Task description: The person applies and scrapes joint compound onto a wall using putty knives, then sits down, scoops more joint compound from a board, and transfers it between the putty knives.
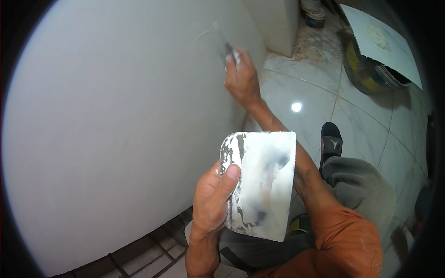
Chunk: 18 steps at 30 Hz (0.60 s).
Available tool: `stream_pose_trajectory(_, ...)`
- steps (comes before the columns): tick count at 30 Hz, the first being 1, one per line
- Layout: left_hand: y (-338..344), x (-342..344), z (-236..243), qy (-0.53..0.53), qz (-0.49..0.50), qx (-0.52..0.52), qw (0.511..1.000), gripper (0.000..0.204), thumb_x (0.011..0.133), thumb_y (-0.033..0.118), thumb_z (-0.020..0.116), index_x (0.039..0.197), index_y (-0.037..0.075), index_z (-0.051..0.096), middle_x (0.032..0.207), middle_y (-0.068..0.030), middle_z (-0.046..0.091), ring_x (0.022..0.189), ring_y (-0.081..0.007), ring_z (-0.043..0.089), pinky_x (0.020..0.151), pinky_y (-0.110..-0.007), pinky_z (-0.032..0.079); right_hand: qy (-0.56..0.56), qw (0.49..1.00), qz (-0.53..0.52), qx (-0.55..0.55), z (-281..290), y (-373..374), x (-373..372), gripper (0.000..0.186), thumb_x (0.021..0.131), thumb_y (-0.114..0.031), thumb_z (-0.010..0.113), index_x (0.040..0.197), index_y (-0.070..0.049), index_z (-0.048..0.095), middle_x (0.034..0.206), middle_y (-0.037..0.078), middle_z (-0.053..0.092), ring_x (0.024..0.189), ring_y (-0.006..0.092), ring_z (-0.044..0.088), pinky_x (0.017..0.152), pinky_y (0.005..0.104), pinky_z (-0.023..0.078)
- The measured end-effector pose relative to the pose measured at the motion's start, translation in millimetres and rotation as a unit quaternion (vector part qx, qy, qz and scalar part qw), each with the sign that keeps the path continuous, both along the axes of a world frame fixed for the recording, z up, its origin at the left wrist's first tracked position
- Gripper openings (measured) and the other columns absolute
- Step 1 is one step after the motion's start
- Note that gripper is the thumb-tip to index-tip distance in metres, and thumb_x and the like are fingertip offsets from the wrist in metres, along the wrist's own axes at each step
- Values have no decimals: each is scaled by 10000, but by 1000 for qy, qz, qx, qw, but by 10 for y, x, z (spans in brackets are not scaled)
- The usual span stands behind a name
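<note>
My left hand [209,197] grips a flat rectangular putty plate [266,185] by its rounded left edge, thumb on top and fingers hidden underneath. White putty is smeared over the plate, with dark bare patches along that edge. Farther up, my right hand [243,81] is closed round a putty knife [227,47], whose blade is blurred against the pale wall [116,116]. A short curved ridge of putty shows on the wall just left of the blade. My right forearm passes behind the plate.
At the upper right, a white board [394,44] with a lump of putty lies across a dark bucket [364,69]. Small tubs [316,18] stand by the wall corner [278,28]. My sandalled foot [331,143] rests on the tiled floor [301,88].
</note>
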<state>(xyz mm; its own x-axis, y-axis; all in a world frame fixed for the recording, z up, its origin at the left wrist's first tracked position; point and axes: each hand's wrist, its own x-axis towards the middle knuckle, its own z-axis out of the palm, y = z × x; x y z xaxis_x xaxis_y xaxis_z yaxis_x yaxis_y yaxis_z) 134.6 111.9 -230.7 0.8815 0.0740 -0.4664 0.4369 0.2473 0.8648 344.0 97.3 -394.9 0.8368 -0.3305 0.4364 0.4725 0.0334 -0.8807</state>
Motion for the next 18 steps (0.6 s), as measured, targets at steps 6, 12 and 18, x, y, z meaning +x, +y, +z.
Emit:
stream_pose_trajectory(6, 85, -38, -4, -5, -1, 10, 1000, 377, 961, 196, 475, 1222, -76, 467, 1096, -118, 597, 940, -135, 580, 832, -262, 462, 135, 987, 29, -78, 204, 13, 441, 298, 875, -107, 435, 1097, 64, 538, 1071, 203, 536, 940, 336, 562, 835, 375, 444)
stream_pose_trajectory(12, 49, -43, 12, -1, 7, 12, 1000, 380, 958, 200, 483, 1221, -74, 469, 1089, -114, 598, 934, -134, 580, 829, -259, 460, -167, 977, -36, -127, 200, 135, 126, 446, 709, 79, 481, 1153, 70, 529, 1062, 184, 540, 975, 335, 521, 877, 394, 437)
stream_pose_trajectory(18, 73, -54, 14, -7, 4, 26, 1000, 384, 958, 205, 483, 1223, -73, 470, 1090, -113, 599, 938, -133, 580, 831, -256, 457, -148, 985, 36, -85, -207, 77, -213, 451, 727, 100, 491, 1169, 29, 543, 1066, 161, 558, 981, 334, 541, 868, 375, 451)
